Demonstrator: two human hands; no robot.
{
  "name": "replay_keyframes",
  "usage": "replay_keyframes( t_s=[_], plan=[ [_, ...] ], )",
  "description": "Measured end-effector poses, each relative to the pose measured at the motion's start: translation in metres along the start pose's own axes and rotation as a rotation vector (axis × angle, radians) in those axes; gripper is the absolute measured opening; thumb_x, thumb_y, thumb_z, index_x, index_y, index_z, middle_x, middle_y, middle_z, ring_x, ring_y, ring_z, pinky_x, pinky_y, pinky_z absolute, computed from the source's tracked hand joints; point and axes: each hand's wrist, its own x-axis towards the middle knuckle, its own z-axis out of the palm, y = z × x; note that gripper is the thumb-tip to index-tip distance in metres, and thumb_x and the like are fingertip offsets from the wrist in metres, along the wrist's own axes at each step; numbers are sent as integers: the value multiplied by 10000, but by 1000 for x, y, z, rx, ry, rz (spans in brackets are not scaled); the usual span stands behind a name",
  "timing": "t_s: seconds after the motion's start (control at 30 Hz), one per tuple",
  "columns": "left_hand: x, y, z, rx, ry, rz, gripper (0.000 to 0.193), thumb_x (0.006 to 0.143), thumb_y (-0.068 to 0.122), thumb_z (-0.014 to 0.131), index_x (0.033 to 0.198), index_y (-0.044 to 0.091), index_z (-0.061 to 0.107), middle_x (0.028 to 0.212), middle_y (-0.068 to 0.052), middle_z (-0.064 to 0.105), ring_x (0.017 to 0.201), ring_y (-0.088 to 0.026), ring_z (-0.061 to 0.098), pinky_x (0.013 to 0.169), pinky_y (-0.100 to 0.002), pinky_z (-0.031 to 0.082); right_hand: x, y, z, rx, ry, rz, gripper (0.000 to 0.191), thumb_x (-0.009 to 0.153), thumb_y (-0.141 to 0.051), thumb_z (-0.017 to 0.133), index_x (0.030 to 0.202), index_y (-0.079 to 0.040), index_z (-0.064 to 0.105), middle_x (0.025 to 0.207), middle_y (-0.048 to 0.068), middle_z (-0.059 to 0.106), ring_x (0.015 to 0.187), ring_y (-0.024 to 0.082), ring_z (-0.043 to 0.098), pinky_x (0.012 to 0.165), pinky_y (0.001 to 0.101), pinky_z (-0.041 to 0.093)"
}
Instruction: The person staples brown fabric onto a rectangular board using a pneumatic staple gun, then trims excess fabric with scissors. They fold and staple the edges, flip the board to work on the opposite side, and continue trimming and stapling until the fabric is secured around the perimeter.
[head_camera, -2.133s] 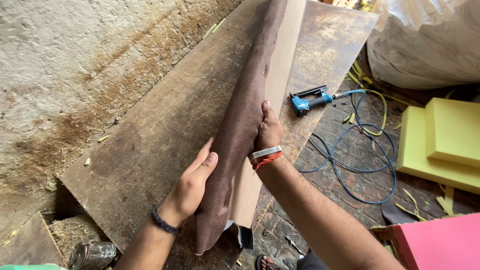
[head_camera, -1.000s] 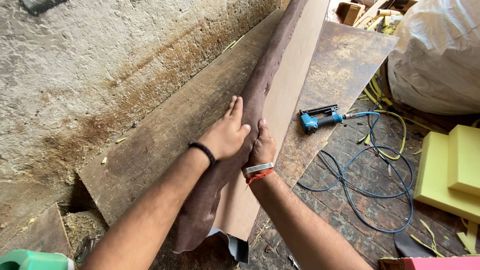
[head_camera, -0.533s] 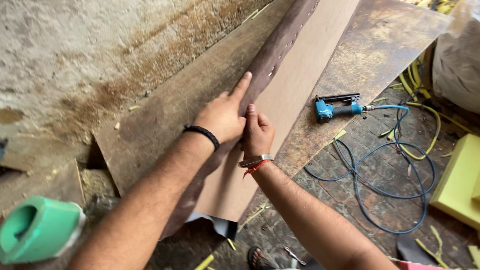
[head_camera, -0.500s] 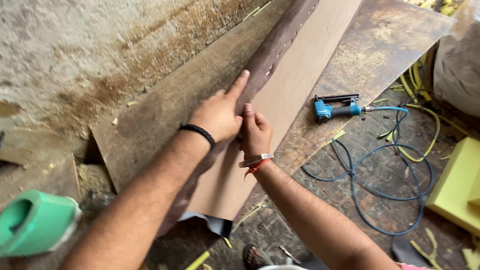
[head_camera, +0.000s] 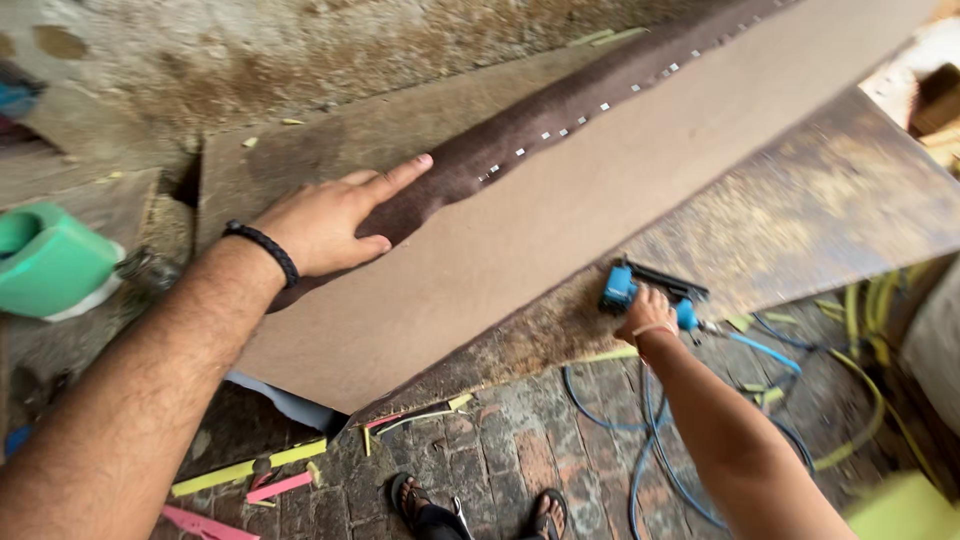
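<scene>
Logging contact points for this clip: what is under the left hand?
The left hand presses dark brown fabric folded over the edge of a tan board. The fabric directly beneath the palm is hidden.

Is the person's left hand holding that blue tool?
No, the left hand lies flat on the dark brown fabric along the board's edge, while the right hand is on the blue staple gun.

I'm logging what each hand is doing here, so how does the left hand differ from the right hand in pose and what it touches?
The left hand lies flat, fingers spread, pressing the brown fabric against the board; the right hand is curled around the blue staple gun. The left hand is near the camera, the right hand reaches farther out. The left wrist wears a black band, the right a light one. Both are bare.
</scene>
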Motion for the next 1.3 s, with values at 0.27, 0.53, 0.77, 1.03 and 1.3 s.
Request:
replay_keyframes(
  t_s=[0.27,0.53,0.77,1.03,1.3],
  plan=[
    [6,-6,-5,-14,-27,-32,1030,872,246,727,1575,522,26,1425,-118,536,1188,-335,638,1023,-463,546,35,-3,-7,632,-348,213,861,815,-462,808,1481,-90,408,1299,202,648,1183,312,636,1002,394,527],
    [0,-3,-6,-25,-15,-6,1034,888,218,724,1573,519,10,1445,-129,498,1198,-307,630,1001,-460,559,-88,-73,-70,893,-262,-309,331,836,-157,756,1113,21,734,840,117,770,677,179,721,589,293,594],
    [-17,3,-7,28,33,62,1045,890,216,725,1602,504,17,1400,-142,543,1182,-344,641,1036,-466,524,-163,-126,-173,1307,116,-466,403,770,-16,713,1169,-46,661,686,32,658,534,124,606,464,297,487],
    [-15,-3,-2,48,96,144,1071,865,161,730,1604,462,16,1438,-189,495,1167,-392,638,998,-504,530,-202,-154,-191,1132,147,-378,176,828,-122,790,962,-30,721,620,39,632,478,113,574,456,296,454],
    [-19,0,-4,111,78,162,1090,884,130,717,1626,419,-27,1423,-213,503,1169,-406,639,985,-515,545,-234,-177,-181,1194,132,-397,209,804,-107,773,999,-58,720,676,-1,654,482,84,558,450,280,463]
  ],
)
